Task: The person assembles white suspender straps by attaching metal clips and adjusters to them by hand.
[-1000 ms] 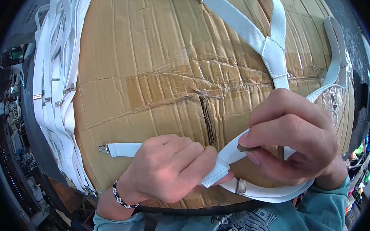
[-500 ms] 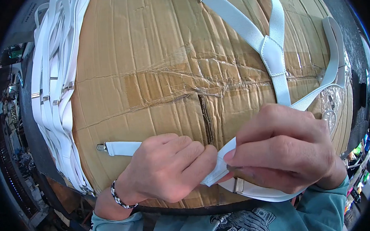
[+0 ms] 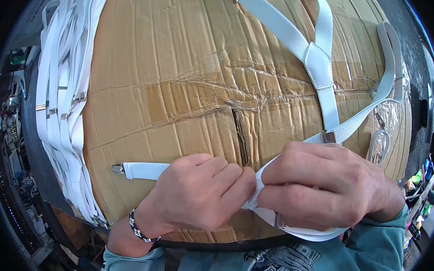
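Observation:
White elastic suspenders point(image 3: 282, 26) with a stitched joining patch point(image 3: 319, 67) lie over a cardboard surface. My left hand point(image 3: 203, 192) is closed around one strap, whose free end with a metal clip point(image 3: 117, 168) sticks out to the left. Close beside it, my right hand point(image 3: 318, 186) pinches the same white strap; a short piece point(image 3: 255, 196) shows between my hands. Fingertips of both hands are mostly hidden. A metal slider point(image 3: 279, 220) sits on the strap curving below my right hand, and another slider point(image 3: 329, 137) lies just above it.
A bundle of white suspenders point(image 3: 62, 129) with metal sliders hangs along the left side of the flattened cardboard point(image 3: 159, 55). Torn, wrinkled tape point(image 3: 185, 100) crosses the cardboard's middle. A strap loop point(image 3: 392, 52) lies at the right, near clear plastic point(image 3: 395, 119).
My right hand has lowered slightly and closed in beside my left hand, covering more of the strap. The slider above it has come into view. My left hand has stayed nearly still.

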A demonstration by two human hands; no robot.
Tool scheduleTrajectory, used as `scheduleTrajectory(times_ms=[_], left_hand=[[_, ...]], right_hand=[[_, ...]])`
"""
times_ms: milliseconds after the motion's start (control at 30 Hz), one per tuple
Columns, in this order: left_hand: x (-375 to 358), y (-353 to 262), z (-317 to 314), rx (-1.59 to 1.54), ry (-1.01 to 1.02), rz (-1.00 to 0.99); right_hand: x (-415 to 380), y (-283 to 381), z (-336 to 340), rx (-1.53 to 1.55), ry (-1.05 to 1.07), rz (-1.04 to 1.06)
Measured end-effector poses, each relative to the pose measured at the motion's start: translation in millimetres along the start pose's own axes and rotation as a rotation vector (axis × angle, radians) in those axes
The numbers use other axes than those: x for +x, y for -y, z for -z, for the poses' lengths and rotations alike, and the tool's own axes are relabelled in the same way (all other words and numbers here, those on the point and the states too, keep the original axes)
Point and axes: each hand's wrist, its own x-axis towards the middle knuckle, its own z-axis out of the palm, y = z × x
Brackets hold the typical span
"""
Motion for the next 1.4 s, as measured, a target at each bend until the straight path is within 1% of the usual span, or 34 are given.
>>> scheduleTrajectory(times_ms=[233, 333, 467, 533, 567, 767, 900, 1033, 1133, 1267, 1400], left_hand=[[-0.3, -2.3, -1.3, 0.004, -0.002, 0.015], [0.1, -1.8, 1.3, -0.003, 0.008, 0.012], [-0.8, -1.3, -1.7, -0.006, -0.033, 0.009], [0.6, -2.0, 5.3, -0.032, 0.038, 0.005], [0.7, -2.3, 7.8, -0.043, 0.072, 0.005], [1.4, -5.0, 7.2, -0.048, 0.087, 0.035], [-0.8, -2.6, 0.5, 0.003, 0.003, -0.005], [-0.6, -1.5, -0.9, -0.024, -0.015, -0.001], [-0.1, 0.3, -0.4, -0.023, -0.001, 0.006], [0.7, -0.1, -1.4, -0.005, 0.002, 0.011], [-0.5, -5.0, 1.9, -0.032, 0.037, 0.034]], right_hand=[[-3.9, -1.1, 4.5, -0.098, -0.005, -0.063], [-3.1, 1.4, 5.4, -0.058, -0.05, -0.085], [-1.3, 3.2, -4.3, -0.02, -0.079, -0.036], [-0.4, 2.0, -7.5, -0.012, -0.076, -0.021], [-0.2, 2.5, -4.9, -0.022, -0.068, -0.047], [-3.9, -3.0, 11.0, -0.129, -0.02, -0.163], [-0.7, 1.8, 1.2, 0.004, -0.1, -0.115], [3.3, 3.6, -10.7, -0.011, -0.099, 0.016], [3.4, 3.1, -14.0, -0.039, -0.093, 0.038], [-0.4, 4.0, -3.7, -0.084, -0.026, -0.016], [-3.5, 3.7, -0.9, -0.141, -0.045, -0.047]])
